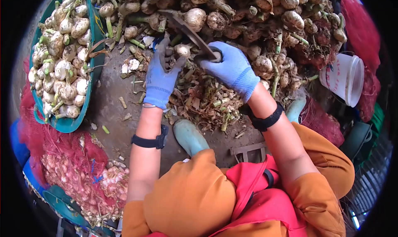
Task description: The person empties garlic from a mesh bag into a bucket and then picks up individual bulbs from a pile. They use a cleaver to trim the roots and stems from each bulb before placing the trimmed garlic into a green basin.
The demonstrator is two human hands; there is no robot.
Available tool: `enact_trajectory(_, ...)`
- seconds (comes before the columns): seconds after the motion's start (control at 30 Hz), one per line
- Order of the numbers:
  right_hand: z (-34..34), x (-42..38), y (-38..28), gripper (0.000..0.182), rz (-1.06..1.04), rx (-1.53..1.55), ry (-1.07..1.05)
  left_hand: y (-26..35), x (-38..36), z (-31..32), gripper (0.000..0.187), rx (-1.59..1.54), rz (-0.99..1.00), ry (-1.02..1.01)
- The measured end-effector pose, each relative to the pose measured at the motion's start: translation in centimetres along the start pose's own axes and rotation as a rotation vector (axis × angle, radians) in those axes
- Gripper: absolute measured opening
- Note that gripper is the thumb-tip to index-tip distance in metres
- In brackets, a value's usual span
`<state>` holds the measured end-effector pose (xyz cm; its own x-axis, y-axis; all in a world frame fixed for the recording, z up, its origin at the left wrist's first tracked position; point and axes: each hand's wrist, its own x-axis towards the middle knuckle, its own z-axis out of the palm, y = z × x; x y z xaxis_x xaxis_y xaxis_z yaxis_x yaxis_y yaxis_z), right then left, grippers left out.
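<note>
Teal plastic makes the oval basket (89,96) at the left of the head view, and it is full of trimmed onion bulbs (62,62), pale white with short green stubs. Below it lie red mesh sacks (78,174) packed with small pinkish bulbs. At the right edge a white plastic bucket (345,77) lies tilted on its side; what is in it I cannot tell.

Across the top of the view runs a big heap of untrimmed onions (265,25), brownish and dirty, with dry roots and stalks on them. In front of the heap, on the ground, is a pile of cut roots and dry skins (207,102).

Both hands wear blue gloves. The left hand (161,77) has its grip closed around one onion bulb (182,50), which sits between thumb and fingers just in front of the heap. This bulb is pale and round, with some dirty skin on it. The right hand (232,67) has its grip clamped on the handle of a dark curved blade (186,27). The blade rises up and to the left over the bulb, and its lower part is just beside it. Each wrist carries a black band. Orange sleeves, a red apron and a teal boot (190,136) show below the hands.
</note>
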<state>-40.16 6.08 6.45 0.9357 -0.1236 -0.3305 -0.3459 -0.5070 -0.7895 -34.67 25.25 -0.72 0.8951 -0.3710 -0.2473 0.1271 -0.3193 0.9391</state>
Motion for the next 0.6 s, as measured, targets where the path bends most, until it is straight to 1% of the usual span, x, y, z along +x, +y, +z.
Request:
enact_trajectory(0.03,-0.4,-0.8,0.2,0.032,0.062,0.128,0.026,0.2,0.7,-0.1,0.07,0.302,0.121,0.044)
enact_trajectory(0.07,-0.8,-1.3,0.0,0.034,0.117,0.254,0.056,0.3,1.5,0.0,0.074,0.561,0.17,0.035)
enact_trajectory(0.13,-0.6,-1.5,0.6,0.033,0.073,0.291,0.079,1.0,3.1,0.0,0.075,0.727,0.053,-0.072)
enact_trajectory(0.2,-0.8,-1.5,1.0,0.034,-0.1,0.279,0.187,2.0,2.9,-0.8,0.071,0.719,0.175,-0.037)
enact_trajectory(0.23,-1.4,-1.5,0.6,0.034,-0.148,0.257,0.168,2.3,2.2,-0.9,0.06,0.686,0.216,0.011)
enact_trajectory(0.27,-1.7,-1.4,0.2,0.034,-0.144,0.258,0.173,3.0,1.3,-0.9,0.06,0.687,0.218,0.005)
enact_trajectory(0.33,-1.3,-1.6,-0.3,0.034,-0.155,0.201,0.016,4.3,-1.1,-0.7,0.043,-0.044,0.111,-0.069)
enact_trajectory(0.37,-0.7,-2.0,-0.5,0.033,-0.127,0.221,-0.023,4.8,-2.4,-0.5,0.031,-0.249,0.013,-0.069)
enact_trajectory(0.4,0.7,-2.2,0.1,0.032,-0.058,0.272,-0.072,5.0,-3.5,-0.3,0.031,-0.243,0.009,-0.066)
enact_trajectory(0.47,1.2,-3.4,-1.2,0.033,0.213,0.582,-0.223,5.1,-5.0,-0.4,0.029,-0.51,-0.299,0.0)
enact_trajectory(0.5,2.9,-3.9,-0.5,0.035,0.191,0.622,-0.145,3.3,-5.5,0.0,0.028,-0.543,-0.119,0.04)
enact_trajectory(0.53,3.2,-4.3,-0.5,0.035,0.19,0.624,-0.151,3.1,-5.8,-0.2,0.028,-0.54,-0.12,0.046)
enact_trajectory(0.6,3.3,-4.7,-0.4,0.037,0.25,0.572,-0.091,2.9,-6.5,-0.6,0.03,-0.092,-0.008,-0.045)
